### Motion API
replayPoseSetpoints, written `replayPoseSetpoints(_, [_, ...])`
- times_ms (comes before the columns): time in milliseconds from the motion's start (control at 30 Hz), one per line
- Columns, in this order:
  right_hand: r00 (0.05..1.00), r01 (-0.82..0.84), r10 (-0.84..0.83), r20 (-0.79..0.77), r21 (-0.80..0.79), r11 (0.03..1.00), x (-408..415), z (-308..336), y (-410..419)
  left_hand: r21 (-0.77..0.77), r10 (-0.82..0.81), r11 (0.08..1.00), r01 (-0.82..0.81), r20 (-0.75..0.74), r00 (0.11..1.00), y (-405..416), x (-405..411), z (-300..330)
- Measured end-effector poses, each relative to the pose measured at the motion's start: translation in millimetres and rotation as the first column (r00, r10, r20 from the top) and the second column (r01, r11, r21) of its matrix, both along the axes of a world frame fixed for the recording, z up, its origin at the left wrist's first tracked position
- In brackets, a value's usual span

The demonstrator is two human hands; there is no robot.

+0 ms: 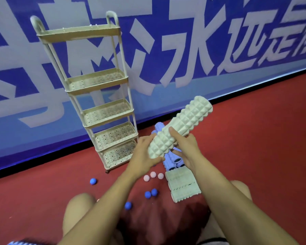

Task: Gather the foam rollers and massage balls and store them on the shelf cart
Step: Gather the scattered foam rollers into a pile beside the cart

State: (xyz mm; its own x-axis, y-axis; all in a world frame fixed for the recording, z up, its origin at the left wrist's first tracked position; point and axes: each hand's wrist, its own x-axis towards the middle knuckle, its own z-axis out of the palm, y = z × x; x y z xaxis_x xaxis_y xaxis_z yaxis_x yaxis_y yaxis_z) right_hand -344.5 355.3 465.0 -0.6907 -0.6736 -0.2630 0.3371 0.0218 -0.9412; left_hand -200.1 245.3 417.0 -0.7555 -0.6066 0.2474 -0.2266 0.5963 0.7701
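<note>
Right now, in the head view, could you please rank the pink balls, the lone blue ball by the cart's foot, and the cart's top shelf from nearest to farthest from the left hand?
From the left hand:
1. Pink balls, just below it.
2. Lone blue ball, lower left, near the cart's foot.
3. Top shelf, high up, far left.

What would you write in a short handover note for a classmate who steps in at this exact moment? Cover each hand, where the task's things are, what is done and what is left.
Left hand: grips the near end of the cream roller.
Right hand: holds the same roller at its middle, thumb on top. The roller is lifted off the floor, tilted up to the right.
Shelf cart: stands by the wall; the visible tiers hold nothing.
On the floor: purple rollers, cream rollers, three pink balls, four blue balls.
Done: nothing stored yet.
Left: shelve the held roller, then all the rest.
</note>
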Motion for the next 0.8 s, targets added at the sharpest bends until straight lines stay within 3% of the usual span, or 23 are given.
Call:
replayPoseSetpoints(400, [0.987,0.103,-0.110,0.119,0.066,0.993,-28,-49,3,0.129,-0.050,0.991,0.035,0.114,0.992,-8,-37,-63])
replayPoseSetpoints(633, [0.880,0.196,-0.286,0.378,0.259,0.946,-79,-168,-17,0.335,-0.015,0.940,-0.060,0.217,0.976,-34,-86,-176])
replayPoseSetpoints(800, [0.797,0.177,-0.396,0.456,0.450,0.875,-114,-282,-43,0.415,-0.046,0.905,-0.091,0.310,0.950,-44,-113,-279])
